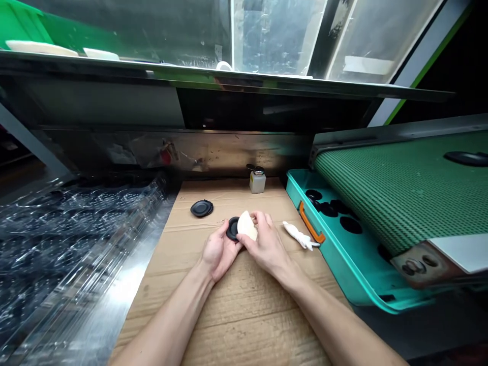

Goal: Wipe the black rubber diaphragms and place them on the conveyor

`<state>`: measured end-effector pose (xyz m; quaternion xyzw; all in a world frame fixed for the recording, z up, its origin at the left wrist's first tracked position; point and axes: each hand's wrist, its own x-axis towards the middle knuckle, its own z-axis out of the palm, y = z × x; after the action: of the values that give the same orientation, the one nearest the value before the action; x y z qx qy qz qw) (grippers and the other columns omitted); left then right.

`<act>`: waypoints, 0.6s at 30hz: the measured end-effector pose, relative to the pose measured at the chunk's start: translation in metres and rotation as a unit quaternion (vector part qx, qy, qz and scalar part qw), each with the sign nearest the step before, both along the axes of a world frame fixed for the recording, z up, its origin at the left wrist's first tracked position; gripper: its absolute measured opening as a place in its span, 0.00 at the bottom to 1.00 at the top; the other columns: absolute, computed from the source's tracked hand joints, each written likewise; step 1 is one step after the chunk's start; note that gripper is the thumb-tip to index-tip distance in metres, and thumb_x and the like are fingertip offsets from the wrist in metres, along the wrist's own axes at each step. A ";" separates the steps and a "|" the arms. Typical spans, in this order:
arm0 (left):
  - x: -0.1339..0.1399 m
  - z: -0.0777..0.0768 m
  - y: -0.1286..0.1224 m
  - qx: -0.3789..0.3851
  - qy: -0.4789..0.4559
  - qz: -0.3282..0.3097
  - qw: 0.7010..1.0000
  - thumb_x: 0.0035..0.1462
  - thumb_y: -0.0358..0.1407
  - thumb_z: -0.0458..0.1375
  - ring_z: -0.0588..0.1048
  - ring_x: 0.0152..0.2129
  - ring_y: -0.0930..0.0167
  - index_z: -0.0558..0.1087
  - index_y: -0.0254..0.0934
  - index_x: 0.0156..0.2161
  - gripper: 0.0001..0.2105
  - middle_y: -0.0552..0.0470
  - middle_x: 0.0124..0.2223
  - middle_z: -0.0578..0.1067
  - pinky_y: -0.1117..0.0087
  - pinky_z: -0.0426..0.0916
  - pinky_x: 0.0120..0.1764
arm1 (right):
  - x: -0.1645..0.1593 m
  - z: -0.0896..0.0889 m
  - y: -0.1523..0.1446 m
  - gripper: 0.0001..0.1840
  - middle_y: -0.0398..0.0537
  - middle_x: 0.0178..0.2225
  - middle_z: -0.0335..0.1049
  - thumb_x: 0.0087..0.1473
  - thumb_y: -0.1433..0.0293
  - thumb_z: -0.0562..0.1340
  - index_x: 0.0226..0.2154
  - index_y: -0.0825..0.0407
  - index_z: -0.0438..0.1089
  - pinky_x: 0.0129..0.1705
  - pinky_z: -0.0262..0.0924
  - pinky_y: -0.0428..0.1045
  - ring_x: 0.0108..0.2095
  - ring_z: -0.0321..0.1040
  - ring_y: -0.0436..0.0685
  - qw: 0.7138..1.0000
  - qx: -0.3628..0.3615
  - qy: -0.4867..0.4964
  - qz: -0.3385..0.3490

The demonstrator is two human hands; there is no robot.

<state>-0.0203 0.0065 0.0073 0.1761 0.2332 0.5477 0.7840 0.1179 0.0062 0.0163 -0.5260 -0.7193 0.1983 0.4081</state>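
My left hand [218,253] is closed round the edge of a small black round part [232,229] with a raised rim. My right hand [267,243] pinches a cream-coloured pad [247,225], which overlaps the black part's right side and hides some of it. Whether the pad is foam or cloth I cannot tell. To the left of my hands, a short stack of black lid-like parts [202,208] lies on the cardboard sheet [168,274]. A white twisted cloth-like piece [299,235] lies to the right of my right hand.
A small bottle with a metal top [257,181] stands at the cardboard's far edge. On the right, a teal bin [335,269] with an orange handle [310,223] holds several black parts, under a green conveyor belt [404,178]. Clear plastic trays [76,244] fill the left. A shelf [213,79] spans overhead.
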 end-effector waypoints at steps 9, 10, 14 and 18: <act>0.013 -0.004 -0.004 0.008 0.004 0.032 0.999 0.64 0.36 0.50 0.71 0.53 0.63 0.69 0.31 0.55 0.17 0.41 0.54 0.73 0.62 0.62 0.58 | -0.023 -0.007 -0.003 0.16 0.51 0.40 0.71 0.62 0.64 0.51 0.51 0.50 0.56 0.37 0.62 0.49 0.37 0.71 0.58 0.999 -0.026 -0.013 -0.024; 0.012 -0.004 -0.004 0.000 0.008 0.034 0.999 0.64 0.36 0.50 0.71 0.52 0.63 0.70 0.31 0.54 0.17 0.41 0.53 0.74 0.62 0.63 0.58 | -0.025 -0.008 -0.004 0.15 0.51 0.39 0.72 0.62 0.64 0.51 0.50 0.50 0.56 0.35 0.61 0.49 0.36 0.71 0.58 0.999 -0.027 -0.022 -0.015; 0.008 -0.004 -0.003 -0.020 0.022 0.028 0.999 0.65 0.37 0.48 0.73 0.50 0.63 0.70 0.32 0.53 0.17 0.41 0.52 0.75 0.61 0.66 0.55 | -0.027 -0.005 -0.004 0.13 0.51 0.37 0.72 0.62 0.63 0.51 0.47 0.50 0.58 0.31 0.57 0.47 0.32 0.70 0.58 0.995 -0.027 -0.092 0.006; 0.010 -0.002 -0.003 -0.022 0.029 0.028 0.999 0.66 0.36 0.47 0.73 0.50 0.64 0.71 0.31 0.52 0.17 0.42 0.51 0.75 0.63 0.67 0.55 | -0.023 0.003 -0.001 0.12 0.50 0.36 0.73 0.63 0.63 0.50 0.46 0.50 0.58 0.30 0.54 0.47 0.31 0.70 0.58 0.992 -0.024 -0.114 -0.048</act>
<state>-0.0105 0.0031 0.0056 0.1685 0.2727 0.5588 0.7648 0.0947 0.0047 0.0188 -0.5883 -0.7305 0.1342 0.3197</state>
